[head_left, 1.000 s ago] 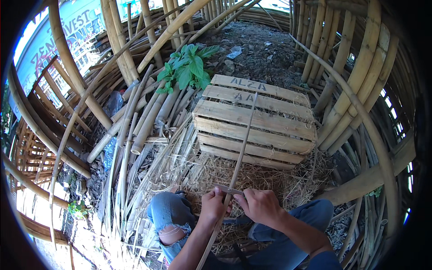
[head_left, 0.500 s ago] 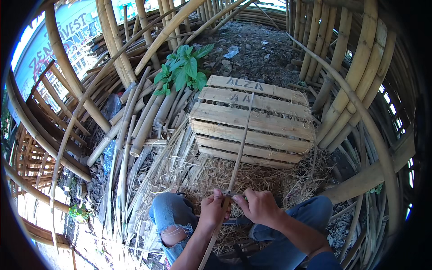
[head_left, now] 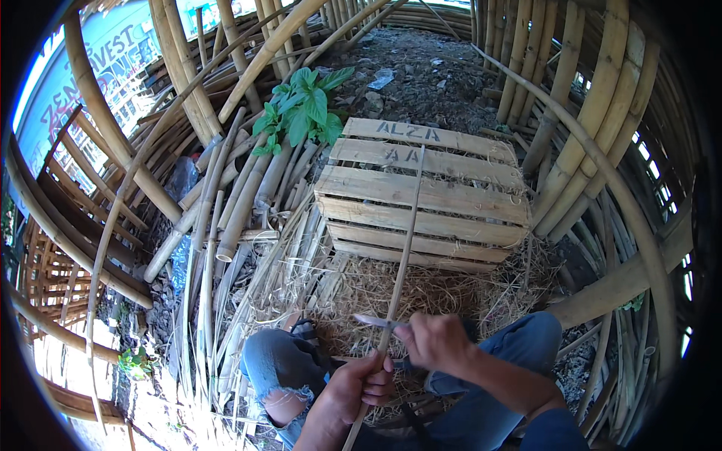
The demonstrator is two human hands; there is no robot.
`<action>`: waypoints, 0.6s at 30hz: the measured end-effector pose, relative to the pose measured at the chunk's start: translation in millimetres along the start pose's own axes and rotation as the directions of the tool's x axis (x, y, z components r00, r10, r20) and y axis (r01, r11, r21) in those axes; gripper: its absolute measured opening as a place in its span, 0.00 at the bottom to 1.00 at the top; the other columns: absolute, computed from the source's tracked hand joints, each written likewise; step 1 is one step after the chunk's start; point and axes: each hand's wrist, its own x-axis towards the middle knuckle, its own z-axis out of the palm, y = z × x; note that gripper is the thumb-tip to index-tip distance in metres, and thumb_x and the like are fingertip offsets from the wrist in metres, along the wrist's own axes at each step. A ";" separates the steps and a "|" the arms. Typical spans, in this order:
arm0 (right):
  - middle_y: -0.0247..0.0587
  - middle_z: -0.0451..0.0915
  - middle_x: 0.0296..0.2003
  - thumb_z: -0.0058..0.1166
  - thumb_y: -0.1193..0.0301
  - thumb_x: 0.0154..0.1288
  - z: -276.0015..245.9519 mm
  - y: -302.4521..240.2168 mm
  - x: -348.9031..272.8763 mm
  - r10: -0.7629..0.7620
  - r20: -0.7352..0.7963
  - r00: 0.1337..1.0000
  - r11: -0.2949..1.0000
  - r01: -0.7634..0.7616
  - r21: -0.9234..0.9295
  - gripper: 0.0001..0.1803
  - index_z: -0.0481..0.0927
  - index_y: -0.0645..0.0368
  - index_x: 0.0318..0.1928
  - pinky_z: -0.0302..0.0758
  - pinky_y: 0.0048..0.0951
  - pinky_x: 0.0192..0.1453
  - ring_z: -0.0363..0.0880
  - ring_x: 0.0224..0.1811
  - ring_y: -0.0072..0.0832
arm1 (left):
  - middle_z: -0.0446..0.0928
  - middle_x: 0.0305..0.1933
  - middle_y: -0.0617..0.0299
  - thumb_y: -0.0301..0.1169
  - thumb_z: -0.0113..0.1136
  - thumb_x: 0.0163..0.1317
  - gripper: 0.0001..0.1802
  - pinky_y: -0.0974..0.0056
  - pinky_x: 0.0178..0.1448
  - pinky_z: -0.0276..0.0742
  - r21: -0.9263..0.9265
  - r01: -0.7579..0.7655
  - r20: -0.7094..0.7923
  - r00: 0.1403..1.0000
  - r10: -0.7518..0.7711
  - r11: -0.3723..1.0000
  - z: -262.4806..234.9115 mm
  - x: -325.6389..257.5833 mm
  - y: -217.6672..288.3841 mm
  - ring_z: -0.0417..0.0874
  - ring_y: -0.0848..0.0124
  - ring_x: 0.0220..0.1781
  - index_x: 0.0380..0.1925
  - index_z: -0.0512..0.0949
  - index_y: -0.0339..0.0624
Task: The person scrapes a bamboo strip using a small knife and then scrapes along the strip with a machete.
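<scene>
A long, thin bamboo strip (head_left: pixel 410 225) runs from between my knees up over the slatted wooden crate (head_left: pixel 421 188). My left hand (head_left: pixel 359 387) is closed round its lower part, fingers wrapped. Just above, my right hand (head_left: pixel 436 342) grips a knife, its handle hidden in the fist. The knife's blade (head_left: pixel 370 320) points left and lies across the strip, touching it. Thin shavings and dry fibres (head_left: pixel 301 293) lie on the ground between the crate and my knees.
Bundled bamboo poles (head_left: pixel 241 199) and split strips lie on the left. Upright bamboo posts (head_left: pixel 594 150) stand on the right, with a leaning pole (head_left: pixel 617 180) before them. A leafy green plant (head_left: pixel 304 109) grows beyond the crate's left corner. Bare rubble ground (head_left: pixel 421 75) lies behind.
My left hand has slid down the strip, toward me. The right hand has shifted slightly right, so the hands are farther apart and the blade now shows clearly.
</scene>
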 end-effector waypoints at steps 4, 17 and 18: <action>0.38 0.65 0.07 0.48 0.63 0.63 3.6 10.8 -1.6 -0.092 0.079 0.993 0.978 0.105 -0.180 0.18 0.65 0.58 0.19 0.66 0.31 0.12 0.70 0.08 0.32 | 0.51 0.15 0.73 0.40 0.36 0.70 0.17 0.75 0.17 0.47 0.173 -0.019 -0.099 0.994 0.036 0.985 6.6 0.9 -0.1 0.50 0.80 0.16 0.29 0.68 0.42; 0.39 0.67 0.09 0.48 0.61 0.62 -4.7 43.0 11.7 -0.226 0.087 0.970 0.929 0.241 -0.281 0.19 0.66 0.57 0.18 0.67 0.33 0.12 0.71 0.09 0.31 | 0.57 0.16 0.70 0.36 0.39 0.70 0.14 0.72 0.20 0.51 0.336 -0.091 -0.237 0.955 0.178 0.937 22.9 -1.3 -4.8 0.54 0.79 0.16 0.28 0.68 0.41; 0.39 0.67 0.09 0.47 0.61 0.63 6.1 31.2 2.6 -0.075 0.083 0.994 0.961 0.094 -0.260 0.19 0.65 0.57 0.19 0.67 0.32 0.12 0.70 0.09 0.30 | 0.57 0.16 0.70 0.36 0.39 0.70 0.14 0.72 0.20 0.51 0.335 -0.086 -0.241 0.955 0.174 0.938 20.8 -2.4 -5.5 0.54 0.79 0.16 0.28 0.68 0.41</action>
